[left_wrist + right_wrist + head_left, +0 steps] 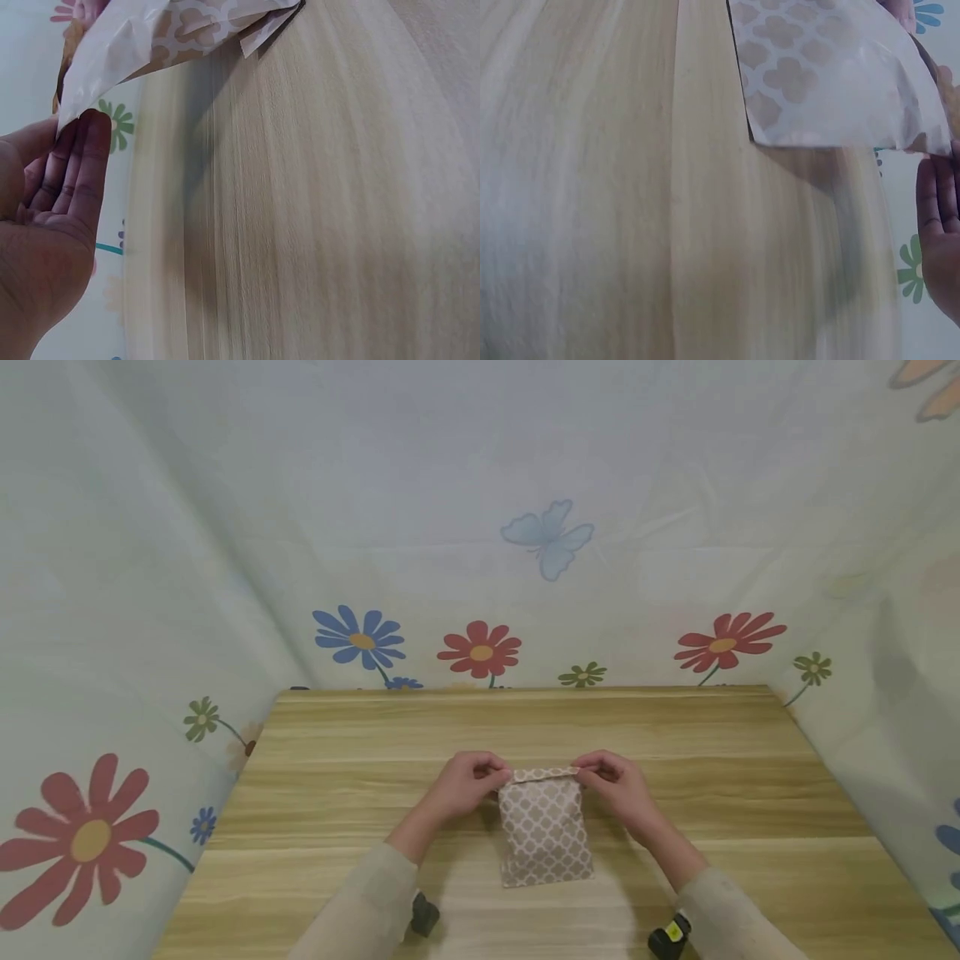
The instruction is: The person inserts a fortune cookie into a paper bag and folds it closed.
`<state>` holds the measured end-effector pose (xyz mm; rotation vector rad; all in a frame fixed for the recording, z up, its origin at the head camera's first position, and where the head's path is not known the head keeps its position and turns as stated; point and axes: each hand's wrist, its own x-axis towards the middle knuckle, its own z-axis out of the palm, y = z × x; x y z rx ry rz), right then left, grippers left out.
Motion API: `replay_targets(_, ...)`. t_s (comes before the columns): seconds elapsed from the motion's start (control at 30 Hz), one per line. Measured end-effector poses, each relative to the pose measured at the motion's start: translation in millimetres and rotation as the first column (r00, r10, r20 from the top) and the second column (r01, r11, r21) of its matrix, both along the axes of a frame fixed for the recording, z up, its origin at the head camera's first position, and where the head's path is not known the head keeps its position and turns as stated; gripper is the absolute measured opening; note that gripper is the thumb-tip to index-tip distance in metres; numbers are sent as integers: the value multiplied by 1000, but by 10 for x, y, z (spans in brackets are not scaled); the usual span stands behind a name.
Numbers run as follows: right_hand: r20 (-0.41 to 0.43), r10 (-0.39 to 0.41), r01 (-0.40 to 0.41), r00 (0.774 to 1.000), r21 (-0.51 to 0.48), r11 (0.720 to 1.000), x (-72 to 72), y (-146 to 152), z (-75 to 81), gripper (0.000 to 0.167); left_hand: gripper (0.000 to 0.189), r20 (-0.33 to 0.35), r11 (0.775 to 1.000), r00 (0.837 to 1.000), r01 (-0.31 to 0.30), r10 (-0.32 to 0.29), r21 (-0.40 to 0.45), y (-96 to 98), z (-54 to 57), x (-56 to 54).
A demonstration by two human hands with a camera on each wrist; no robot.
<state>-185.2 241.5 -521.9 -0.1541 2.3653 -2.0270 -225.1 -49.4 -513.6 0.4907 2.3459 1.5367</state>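
A flat beige paper bag [546, 831] with a white lattice pattern lies between the two hands, its top edge turned over in a narrow fold. My left hand [467, 783] pinches the top left corner between thumb and fingers. At the opposite corner, my right hand [622, 789] grips the same edge. Both wrist views show the top end raised off the table while the lower end slopes down to it. In the left wrist view the bag [195, 30] has a glossy surface, with a brown strip behind the held edge. The right wrist view shows only part of the right hand [941, 225].
A wood-grain table [360, 727] carries the bag. Black wrist devices sit under both sleeves, the left one [424, 915] and the right one [669, 937]. A pale curtain [420, 485] printed with flowers and a butterfly surrounds the table at the back and sides.
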Motion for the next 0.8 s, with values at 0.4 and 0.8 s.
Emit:
replay_targets(0.4,97,111,-123,989,121,985,-106,131,160,38,14,-23,1000,1000,-19,18,-12,-3,29,16)
replay_targets(0.8,7,172,-163,985,358,919,-140,54,271,11,14,-38,1000,999,-17,17,-6,8,26,25)
